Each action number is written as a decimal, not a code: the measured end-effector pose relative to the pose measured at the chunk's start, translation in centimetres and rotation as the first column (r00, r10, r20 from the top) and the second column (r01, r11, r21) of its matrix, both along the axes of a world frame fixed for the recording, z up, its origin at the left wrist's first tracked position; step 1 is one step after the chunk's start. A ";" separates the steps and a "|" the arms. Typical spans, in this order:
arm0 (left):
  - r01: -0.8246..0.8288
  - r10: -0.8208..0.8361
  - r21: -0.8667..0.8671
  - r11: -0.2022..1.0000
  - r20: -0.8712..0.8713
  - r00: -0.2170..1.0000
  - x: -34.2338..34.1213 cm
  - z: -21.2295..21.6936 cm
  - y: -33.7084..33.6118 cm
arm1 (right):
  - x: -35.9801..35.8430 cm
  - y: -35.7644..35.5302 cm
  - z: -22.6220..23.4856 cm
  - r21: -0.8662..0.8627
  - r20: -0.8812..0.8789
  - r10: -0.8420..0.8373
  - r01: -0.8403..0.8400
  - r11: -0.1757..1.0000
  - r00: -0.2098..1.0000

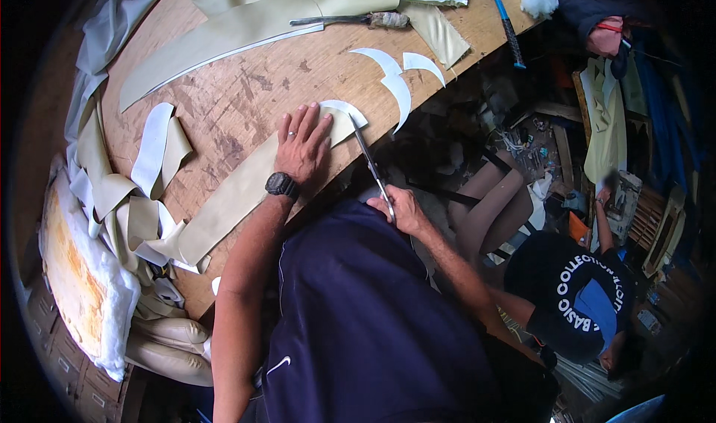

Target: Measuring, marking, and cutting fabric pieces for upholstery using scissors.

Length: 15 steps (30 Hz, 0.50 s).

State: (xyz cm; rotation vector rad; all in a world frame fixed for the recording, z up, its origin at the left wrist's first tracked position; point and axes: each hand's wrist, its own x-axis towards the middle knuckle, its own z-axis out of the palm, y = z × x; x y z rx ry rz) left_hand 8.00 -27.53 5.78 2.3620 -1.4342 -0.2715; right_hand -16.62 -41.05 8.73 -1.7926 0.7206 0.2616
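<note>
My left hand (pixel 302 143) lies flat, fingers stretched out, on a long beige strip of upholstery material (pixel 250 188) near its rounded end. A watch is on that wrist. My right hand (pixel 400 209) grips a pair of scissors (pixel 368 152) by the handles. Their blades reach the strip's curved end, where a white edge (pixel 347 108) of its underside shows. Curved white offcuts (pixel 399 87) lie farther up the table, apart from the scissors.
The wooden table (pixel 231 87) carries a larger beige piece (pixel 224 39), a tool with a wrapped handle (pixel 388 20) and a blue-handled hammer (pixel 507 31). Crumpled beige scraps (pixel 112 199) hang at the left. A person in a black shirt (pixel 574 296) works at the right.
</note>
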 end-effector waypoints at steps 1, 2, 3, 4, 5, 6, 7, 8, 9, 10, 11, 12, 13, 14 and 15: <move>-0.004 0.004 -0.003 1.000 -0.006 1.000 0.0 0.1 0.0 | -0.1 -0.3 0.0 -0.001 0.000 0.003 -0.003 1.000 1.000; -0.008 0.008 -0.004 1.000 -0.006 1.000 -0.1 0.3 -0.1 | -0.2 -0.5 0.1 -0.003 -0.011 0.009 -0.009 1.000 1.000; -0.008 0.008 0.004 1.000 -0.009 1.000 -0.1 0.5 -0.2 | -0.3 -0.9 0.1 -0.004 -0.023 0.015 -0.016 1.000 1.000; -0.008 0.008 0.012 1.000 -0.012 1.000 -0.1 0.6 -0.2 | -0.5 -1.2 0.1 -0.006 -0.024 0.020 -0.020 1.000 1.000; -0.014 0.014 0.011 1.000 -0.011 1.000 -0.1 0.5 -0.2 | -0.5 -1.5 0.1 -0.033 -0.016 0.038 -0.038 0.999 0.999; -0.014 0.014 -0.008 1.000 -0.016 1.000 -0.1 0.4 -0.1 | -0.5 -1.8 0.1 -0.060 -0.009 0.056 -0.056 0.997 0.998; -0.014 0.014 -0.028 0.999 -0.020 1.000 -0.1 0.3 0.0 | -0.6 -2.1 0.3 -0.061 -0.009 0.062 -0.062 0.996 0.998; -0.021 0.020 -0.029 0.999 -0.020 1.000 0.0 0.1 0.2 | 0.0 -2.6 1.3 -0.027 -0.063 0.076 -0.077 0.997 0.995; -0.008 0.008 -0.057 0.998 0.000 1.000 -0.1 0.1 0.4 | 0.4 -3.1 2.1 0.008 -0.117 0.091 -0.091 0.996 0.989; 0.006 -0.004 -0.084 0.996 0.020 1.000 -0.1 0.0 0.6 | 0.8 -3.5 2.4 0.007 -0.117 0.098 -0.097 0.995 0.988; 0.001 0.001 -0.084 0.996 0.020 1.000 -0.1 0.1 0.6 | 1.1 -4.0 2.6 0.005 -0.135 0.128 -0.129 0.992 0.983; -0.002 0.002 -0.086 0.996 -0.003 1.000 -0.2 0.2 0.6 | 1.4 -4.5 2.7 0.003 -0.154 0.158 -0.160 0.987 0.975; -0.005 0.003 -0.088 0.996 -0.027 1.000 -0.2 0.4 0.5 | 1.7 -4.8 2.6 0.003 -0.154 0.164 -0.165 0.986 0.974; -0.011 0.008 -0.087 0.996 -0.028 1.000 -0.2 0.6 0.4 | 2.1 -5.3 2.5 -0.018 -0.152 0.184 -0.189 0.982 0.971; -0.012 0.008 -0.097 0.995 -0.051 0.999 -0.2 0.9 0.3 | 2.3 -5.6 2.4 -0.039 -0.150 0.205 -0.213 0.976 0.967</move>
